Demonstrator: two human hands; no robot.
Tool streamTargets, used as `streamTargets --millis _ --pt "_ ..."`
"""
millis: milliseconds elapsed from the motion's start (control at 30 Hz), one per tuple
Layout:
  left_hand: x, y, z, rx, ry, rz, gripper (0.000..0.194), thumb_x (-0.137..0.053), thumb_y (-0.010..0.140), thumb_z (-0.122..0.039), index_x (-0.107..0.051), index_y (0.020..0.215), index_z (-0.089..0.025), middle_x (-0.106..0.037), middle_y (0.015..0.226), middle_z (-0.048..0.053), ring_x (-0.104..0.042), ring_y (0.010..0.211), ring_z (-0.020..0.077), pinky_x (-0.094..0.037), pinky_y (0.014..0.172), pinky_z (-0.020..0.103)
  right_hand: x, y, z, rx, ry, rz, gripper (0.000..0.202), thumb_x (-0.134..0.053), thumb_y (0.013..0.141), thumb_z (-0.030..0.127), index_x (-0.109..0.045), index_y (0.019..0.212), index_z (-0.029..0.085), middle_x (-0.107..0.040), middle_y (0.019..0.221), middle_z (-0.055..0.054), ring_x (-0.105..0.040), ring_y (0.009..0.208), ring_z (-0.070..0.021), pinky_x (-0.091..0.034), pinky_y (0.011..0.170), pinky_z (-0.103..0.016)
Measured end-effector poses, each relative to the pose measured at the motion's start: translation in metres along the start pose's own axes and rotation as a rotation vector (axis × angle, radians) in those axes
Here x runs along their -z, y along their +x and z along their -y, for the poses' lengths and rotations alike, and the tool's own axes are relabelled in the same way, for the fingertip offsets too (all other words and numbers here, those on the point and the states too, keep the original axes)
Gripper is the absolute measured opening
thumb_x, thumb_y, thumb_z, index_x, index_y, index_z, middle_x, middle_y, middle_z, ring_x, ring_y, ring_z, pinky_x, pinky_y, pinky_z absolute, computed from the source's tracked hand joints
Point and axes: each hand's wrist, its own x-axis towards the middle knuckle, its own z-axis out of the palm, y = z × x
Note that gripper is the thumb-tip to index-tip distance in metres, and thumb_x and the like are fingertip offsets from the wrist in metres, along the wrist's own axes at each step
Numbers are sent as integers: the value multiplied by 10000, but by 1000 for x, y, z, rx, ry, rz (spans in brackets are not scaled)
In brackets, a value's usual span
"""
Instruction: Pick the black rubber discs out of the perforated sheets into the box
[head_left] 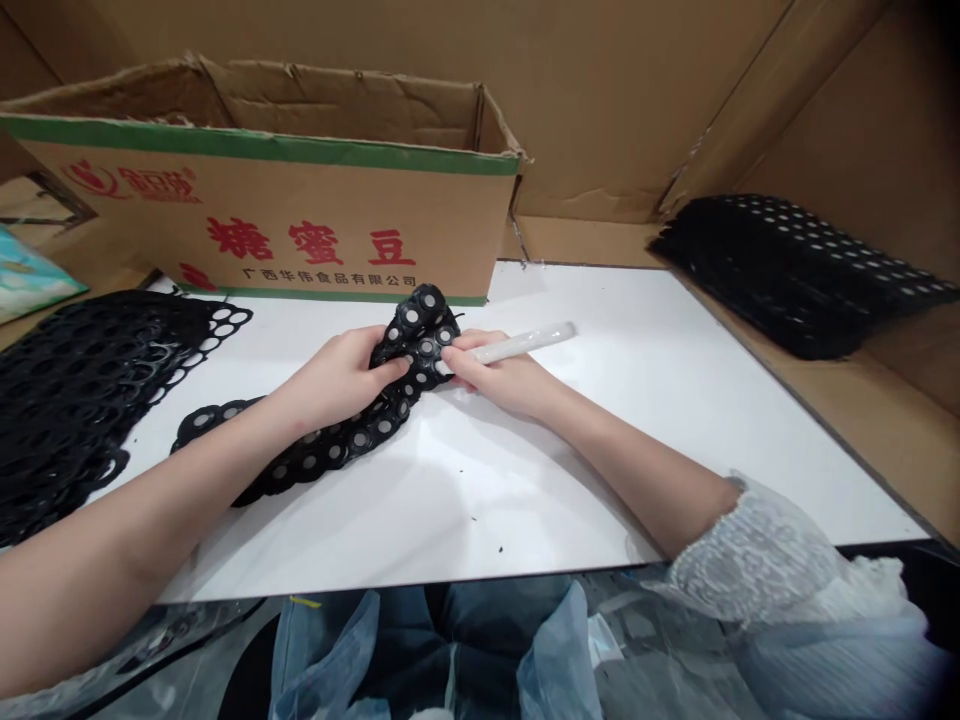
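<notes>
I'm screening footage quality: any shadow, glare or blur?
Head view, centre: the dotted black piece looks sharp; head view, below it: soft shadow on the white tabletop; head view, left: glints on the black mesh; head view, lower right: the lace sleeve blurs outward.

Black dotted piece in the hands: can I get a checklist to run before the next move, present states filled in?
1. Left hand gripping the black dotted piece: ok.
2. Right hand holding the white stick: ok.
3. Stick's tip seated in the piece: cannot tell; fingers crowd it.
4. Piece lying flat: not ok, bunched at the hands.
5. Piece apart from the black sheets at left: ok.
6. Piece clear of the cardboard box: cannot tell.
</notes>
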Motion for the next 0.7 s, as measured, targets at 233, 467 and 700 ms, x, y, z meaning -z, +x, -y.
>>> streamTargets --millis 233,467,700 --pt "-1 -2 -3 134 -223 95 378 -537 670 -437 -588 951 -189 -647 895 2 -583 812 214 -445 687 278 -2 1 1 -20 76 -49 373 -372 815 370 -464 539 137 -455 711 -8 -441 558 -60 -375 576 -216" --pt "-1 -5 -1 280 -147 129 375 -609 589 -436 -628 883 -204 -667 839 4 -608 757 224 -475 659 300 -4 1 1 -17 136 -56 384 -380 805 393 -487 537 138 -473 720 -12 -456 573 -66 -384 580 -217" --pt "1 -6 -8 266 -181 102 376 -593 615 -451 -611 904 -211 -667 863 -1 -615 759 210 -481 641 277 0 3 3 10 158 -94 376 -377 811 382 -494 548 140 -515 629 -4 -481 611 -85 -368 609 -228"
